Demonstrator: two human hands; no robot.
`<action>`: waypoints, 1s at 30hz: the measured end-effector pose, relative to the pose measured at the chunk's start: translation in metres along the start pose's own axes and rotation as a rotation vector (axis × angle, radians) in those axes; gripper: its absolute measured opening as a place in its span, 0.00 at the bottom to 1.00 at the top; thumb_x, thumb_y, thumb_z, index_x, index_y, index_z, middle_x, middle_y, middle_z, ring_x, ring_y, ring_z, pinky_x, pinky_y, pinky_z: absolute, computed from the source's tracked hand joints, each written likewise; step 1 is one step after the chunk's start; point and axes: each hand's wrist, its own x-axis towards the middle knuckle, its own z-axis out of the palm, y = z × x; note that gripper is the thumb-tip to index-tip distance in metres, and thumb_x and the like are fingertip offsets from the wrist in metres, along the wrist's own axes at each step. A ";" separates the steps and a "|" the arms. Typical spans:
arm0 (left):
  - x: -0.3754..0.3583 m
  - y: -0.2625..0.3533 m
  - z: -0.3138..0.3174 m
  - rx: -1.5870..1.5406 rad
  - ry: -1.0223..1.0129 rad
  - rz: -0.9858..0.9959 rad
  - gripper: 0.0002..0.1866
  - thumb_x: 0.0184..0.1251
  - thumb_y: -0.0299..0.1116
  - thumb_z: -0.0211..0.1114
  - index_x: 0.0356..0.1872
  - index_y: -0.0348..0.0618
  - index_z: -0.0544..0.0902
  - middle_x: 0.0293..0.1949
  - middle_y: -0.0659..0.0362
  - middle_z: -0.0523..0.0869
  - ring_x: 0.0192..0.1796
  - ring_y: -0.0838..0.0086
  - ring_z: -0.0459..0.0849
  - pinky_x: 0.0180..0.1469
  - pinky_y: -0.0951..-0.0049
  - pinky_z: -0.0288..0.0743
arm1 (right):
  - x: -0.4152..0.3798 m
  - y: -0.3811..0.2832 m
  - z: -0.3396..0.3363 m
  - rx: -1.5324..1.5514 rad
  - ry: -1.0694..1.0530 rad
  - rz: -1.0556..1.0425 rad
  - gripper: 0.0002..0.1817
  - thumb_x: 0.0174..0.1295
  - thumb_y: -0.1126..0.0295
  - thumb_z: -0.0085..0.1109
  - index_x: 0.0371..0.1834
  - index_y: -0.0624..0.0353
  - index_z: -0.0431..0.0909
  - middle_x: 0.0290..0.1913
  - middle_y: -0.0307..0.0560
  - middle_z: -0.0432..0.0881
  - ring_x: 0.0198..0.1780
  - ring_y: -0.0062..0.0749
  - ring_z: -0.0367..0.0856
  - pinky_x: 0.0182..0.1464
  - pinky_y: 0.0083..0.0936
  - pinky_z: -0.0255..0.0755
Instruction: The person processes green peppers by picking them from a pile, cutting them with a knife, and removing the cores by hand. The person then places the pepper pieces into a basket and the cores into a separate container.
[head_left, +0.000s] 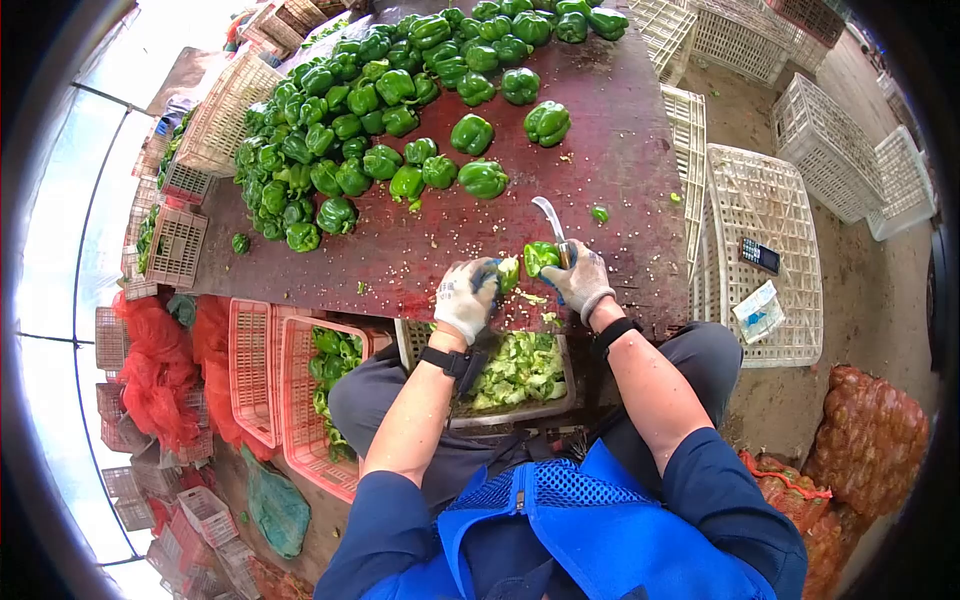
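My gloved left hand [467,298] is closed around a cut piece of green pepper [508,274] near the table's front edge. Just to its right, my gloved right hand [581,280] grips a curved knife [548,216], its blade pointing up and away, together with another pepper piece [542,257]. The two pieces are apart, with a small gap between them. Below my hands, a crate [572,398] holds pale green pepper scraps [520,370]. Whole green peppers [350,125] are heaped at the table's back left.
The dark red table [620,160] carries scattered seeds and a small green scrap [599,214]. Pink crates [290,400] stand left of my legs. At the right, an upturned white crate [770,200] bears a phone [760,255] and a packet [759,312]. Filled sacks [868,430] lie lower right.
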 end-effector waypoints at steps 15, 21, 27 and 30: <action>0.001 0.020 0.006 0.087 -0.195 0.257 0.25 0.51 0.36 0.77 0.52 0.42 0.82 0.46 0.52 0.87 0.50 0.54 0.83 0.56 0.57 0.76 | -0.010 -0.008 0.009 -0.002 -0.067 -0.079 0.31 0.49 0.57 0.75 0.57 0.55 0.79 0.49 0.55 0.87 0.53 0.49 0.85 0.56 0.40 0.78; -0.004 0.007 -0.002 0.138 -0.229 0.307 0.23 0.55 0.32 0.73 0.54 0.43 0.81 0.46 0.52 0.87 0.49 0.54 0.82 0.55 0.57 0.77 | -0.007 -0.003 0.021 0.134 -0.098 -0.147 0.31 0.48 0.60 0.75 0.57 0.56 0.79 0.47 0.57 0.86 0.51 0.49 0.85 0.54 0.39 0.78; -0.021 -0.013 -0.004 -0.012 -0.173 0.198 0.20 0.55 0.27 0.71 0.52 0.42 0.83 0.39 0.49 0.87 0.44 0.51 0.84 0.51 0.56 0.78 | -0.016 -0.019 0.028 0.080 -0.155 -0.138 0.31 0.48 0.60 0.74 0.56 0.58 0.79 0.46 0.57 0.86 0.49 0.50 0.85 0.53 0.40 0.78; -0.030 -0.019 0.004 -0.060 -0.095 0.112 0.17 0.57 0.26 0.70 0.49 0.41 0.85 0.38 0.47 0.87 0.42 0.51 0.86 0.48 0.58 0.79 | -0.018 -0.020 0.033 0.134 -0.193 -0.147 0.31 0.48 0.60 0.75 0.56 0.59 0.79 0.45 0.56 0.86 0.48 0.49 0.86 0.52 0.39 0.78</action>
